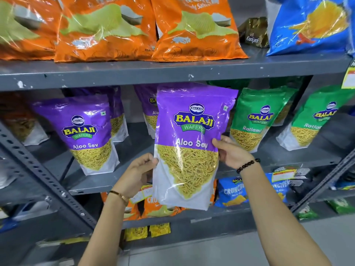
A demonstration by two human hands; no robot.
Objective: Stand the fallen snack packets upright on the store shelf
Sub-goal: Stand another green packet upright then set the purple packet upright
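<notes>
I hold a purple Aloo Sev packet (189,143) upright in front of the middle shelf (107,186), clear of the shelf board. My left hand (139,169) grips its lower left edge and my right hand (230,152) grips its right edge. Another purple Aloo Sev packet (90,135) stands on the shelf to the left. Behind the held packet a third purple packet (148,104) is partly hidden. Two green Ratlami packets (257,120) (315,123) stand to the right.
Orange chip bags (103,29) and a blue bag (311,25) fill the top shelf, with a dark Krackjack pack (254,33) between them. The lower shelf holds orange and blue Crunchem bags (232,191). A perforated grey upright (44,179) slants at the left.
</notes>
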